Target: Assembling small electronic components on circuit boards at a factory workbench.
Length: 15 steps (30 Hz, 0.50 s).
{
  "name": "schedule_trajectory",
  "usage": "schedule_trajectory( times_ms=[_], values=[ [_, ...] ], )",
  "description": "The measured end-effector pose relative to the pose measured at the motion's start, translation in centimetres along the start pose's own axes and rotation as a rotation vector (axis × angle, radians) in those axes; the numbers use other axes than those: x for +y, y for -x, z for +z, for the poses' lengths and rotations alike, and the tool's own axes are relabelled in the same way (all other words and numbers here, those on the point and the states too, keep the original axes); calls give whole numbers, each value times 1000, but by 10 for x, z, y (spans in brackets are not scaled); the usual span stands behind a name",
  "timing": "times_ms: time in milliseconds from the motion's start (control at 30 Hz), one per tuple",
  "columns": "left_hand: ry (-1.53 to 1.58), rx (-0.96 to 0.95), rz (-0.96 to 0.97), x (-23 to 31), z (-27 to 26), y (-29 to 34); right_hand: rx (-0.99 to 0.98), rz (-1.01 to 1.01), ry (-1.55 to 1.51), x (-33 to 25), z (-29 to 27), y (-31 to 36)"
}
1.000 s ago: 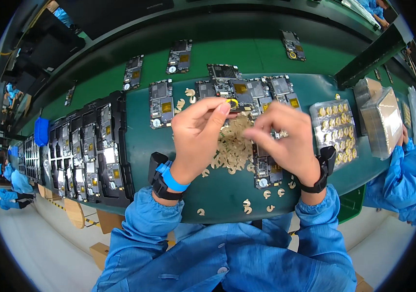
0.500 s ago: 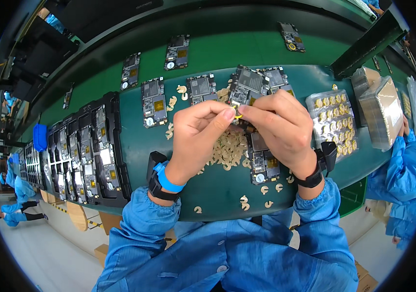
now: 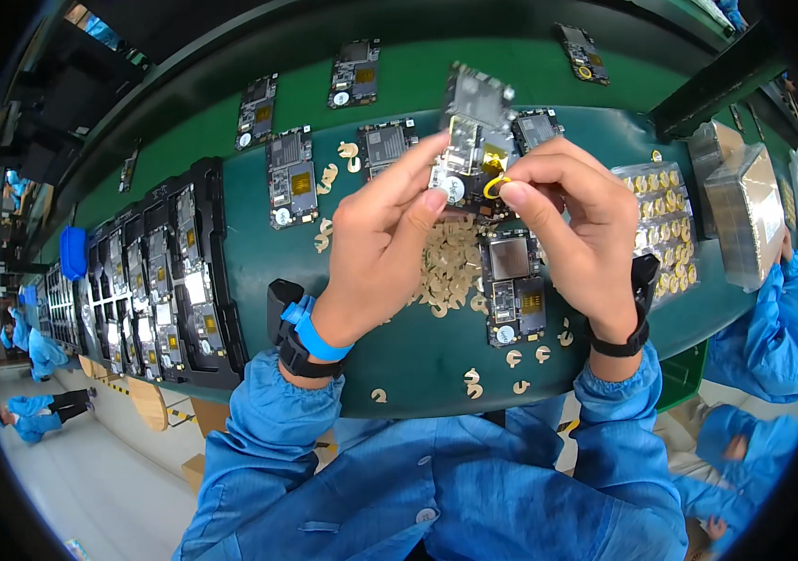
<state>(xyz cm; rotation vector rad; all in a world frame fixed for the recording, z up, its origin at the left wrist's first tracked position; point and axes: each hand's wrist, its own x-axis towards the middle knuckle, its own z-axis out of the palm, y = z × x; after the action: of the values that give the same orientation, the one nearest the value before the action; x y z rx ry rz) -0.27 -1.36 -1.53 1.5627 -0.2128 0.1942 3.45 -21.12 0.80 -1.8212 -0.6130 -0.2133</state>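
Black rectangular circuit board with grey metal shield [image 3: 478, 101], tilted, held up above green work mat [image 3: 399, 379], over pile of small cream notched discs [image 3: 450, 266]. Left hand [image 3: 376, 238]: thumb and fingers closed on board's left edge, by its round white sticker [image 3: 454, 190]. Right hand [image 3: 586, 220]: thumb and index pinched on yellow ring-shaped piece [image 3: 494, 189] at board's lower right; touching board or not, can't tell. Another dark board with silver square shield [image 3: 512, 260] lies flat on mat, just below.
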Motion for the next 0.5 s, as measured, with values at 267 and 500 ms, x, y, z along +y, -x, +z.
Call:
schedule_trajectory(
  times_ms=[267, 500],
  values=[
    [30, -161, -95, -6, -7, -3, -67, -108, 173, 1, 11, 2],
    [90, -141, -66, -6, -5, -4, -71, -154, 205, 6, 8, 2]
  ],
)
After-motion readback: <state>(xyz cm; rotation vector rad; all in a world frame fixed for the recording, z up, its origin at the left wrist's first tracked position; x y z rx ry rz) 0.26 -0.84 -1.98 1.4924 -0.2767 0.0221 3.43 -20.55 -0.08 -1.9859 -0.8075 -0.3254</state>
